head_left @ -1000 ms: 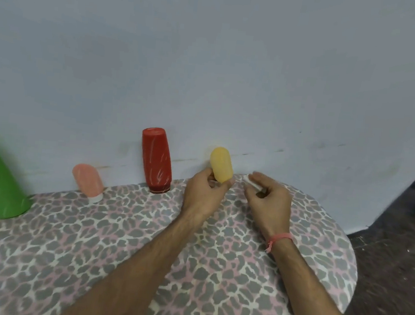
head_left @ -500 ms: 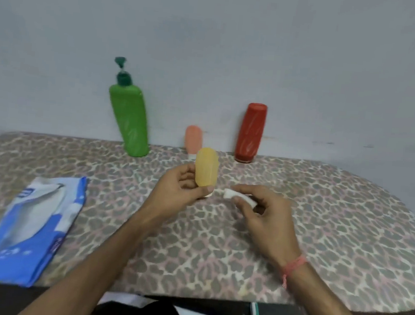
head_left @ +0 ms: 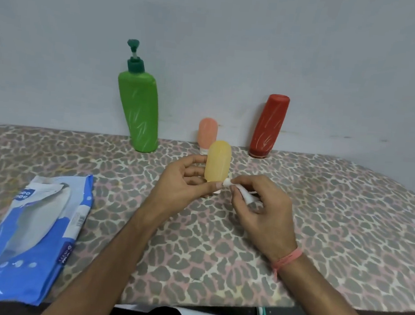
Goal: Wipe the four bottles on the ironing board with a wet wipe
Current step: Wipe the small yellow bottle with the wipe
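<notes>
The left hand [head_left: 184,180] grips the yellow bottle [head_left: 218,161] upright above the ironing board [head_left: 321,217], thumb in front, fingers curled behind. The right hand [head_left: 262,207] pinches a rolled wet wipe [head_left: 238,193], its tip touching the bottle's lower right side. Against the wall stand the green pump bottle [head_left: 139,111], pink bottle [head_left: 207,131] and red bottle [head_left: 269,127]. A blue wipes pack [head_left: 29,237] lies at left

Yellow bottle [head_left: 218,161] (wipe [head_left: 244,197], seemingly) in hands
</notes>
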